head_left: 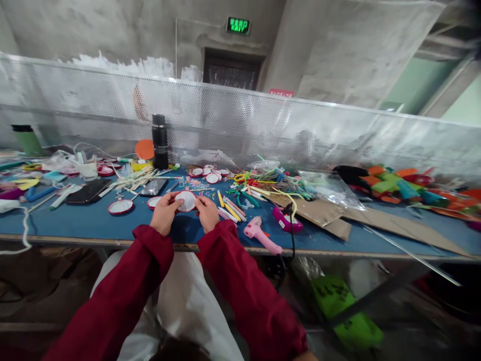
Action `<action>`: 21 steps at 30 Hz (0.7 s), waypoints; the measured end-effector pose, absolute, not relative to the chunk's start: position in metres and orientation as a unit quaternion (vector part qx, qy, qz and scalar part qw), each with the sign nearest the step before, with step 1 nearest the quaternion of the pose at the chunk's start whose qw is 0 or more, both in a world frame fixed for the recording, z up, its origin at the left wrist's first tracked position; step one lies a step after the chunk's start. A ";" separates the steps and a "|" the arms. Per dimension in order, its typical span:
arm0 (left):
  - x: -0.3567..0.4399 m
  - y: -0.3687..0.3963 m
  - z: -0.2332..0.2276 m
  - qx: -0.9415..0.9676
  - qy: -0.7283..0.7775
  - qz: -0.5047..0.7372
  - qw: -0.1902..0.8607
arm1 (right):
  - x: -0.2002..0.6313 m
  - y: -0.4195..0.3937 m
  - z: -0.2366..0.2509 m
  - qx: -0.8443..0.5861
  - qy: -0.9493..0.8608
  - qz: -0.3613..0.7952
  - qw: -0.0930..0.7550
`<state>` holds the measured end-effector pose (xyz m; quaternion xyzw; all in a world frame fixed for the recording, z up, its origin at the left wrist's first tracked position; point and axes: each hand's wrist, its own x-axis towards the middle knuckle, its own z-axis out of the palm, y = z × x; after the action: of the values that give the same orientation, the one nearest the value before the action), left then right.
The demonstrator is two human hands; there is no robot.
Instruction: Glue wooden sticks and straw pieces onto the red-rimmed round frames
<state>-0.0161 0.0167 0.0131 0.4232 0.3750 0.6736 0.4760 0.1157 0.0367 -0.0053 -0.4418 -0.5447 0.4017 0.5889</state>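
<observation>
Between my two hands, just above the front part of the table, is a round white disc with a red rim [185,201]. My left hand [166,210] pinches its left edge with thumb and fingers. On the opposite edge, my right hand [207,211] grips it the same way. A similar red-rimmed disc [121,206] lies flat on the table to the left, and another [153,202] is partly hidden behind my left hand. Several coloured sticks [232,209] lie right of my right hand, with a pink glue gun [262,234] beyond them.
A black bottle [160,143] stands at the back, near more small discs [212,177]. Phones [88,191], wooden sticks and craft scraps crowd the left. Rightward are a purple device [287,219], tangled coloured strips, cardboard [319,213] and a thin rod [413,255] overhanging the edge.
</observation>
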 end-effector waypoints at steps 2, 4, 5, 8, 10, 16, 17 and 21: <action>-0.016 0.017 0.013 0.427 0.372 0.669 0.482 | 0.116 0.038 -0.007 -0.443 -0.538 0.398 0.596; -0.016 0.017 0.012 0.431 0.370 0.662 0.489 | 0.116 0.039 -0.007 -0.443 -0.534 0.397 0.601; -0.017 0.018 0.011 0.432 0.370 0.659 0.492 | 0.116 0.040 -0.008 -0.443 -0.532 0.397 0.602; -0.017 0.021 0.009 0.426 0.369 0.657 0.501 | 0.116 0.039 -0.007 -0.443 -0.529 0.400 0.604; -0.017 0.022 0.009 0.413 0.365 0.660 0.510 | 0.116 0.038 -0.006 -0.441 -0.529 0.402 0.603; -0.014 0.020 0.011 0.393 0.358 0.671 0.517 | 0.115 0.034 -0.002 -0.434 -0.526 0.414 0.603; -0.014 0.020 0.011 0.395 0.359 0.671 0.516 | 0.115 0.034 -0.001 -0.433 -0.524 0.416 0.604; -0.015 0.022 0.009 0.391 0.371 0.669 0.512 | 0.115 0.032 0.000 -0.432 -0.518 0.419 0.607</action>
<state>-0.0147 0.0215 0.0088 0.3907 0.3706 0.6692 0.5121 0.1152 0.0319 -0.0003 -0.4320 -0.5184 0.4192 0.6074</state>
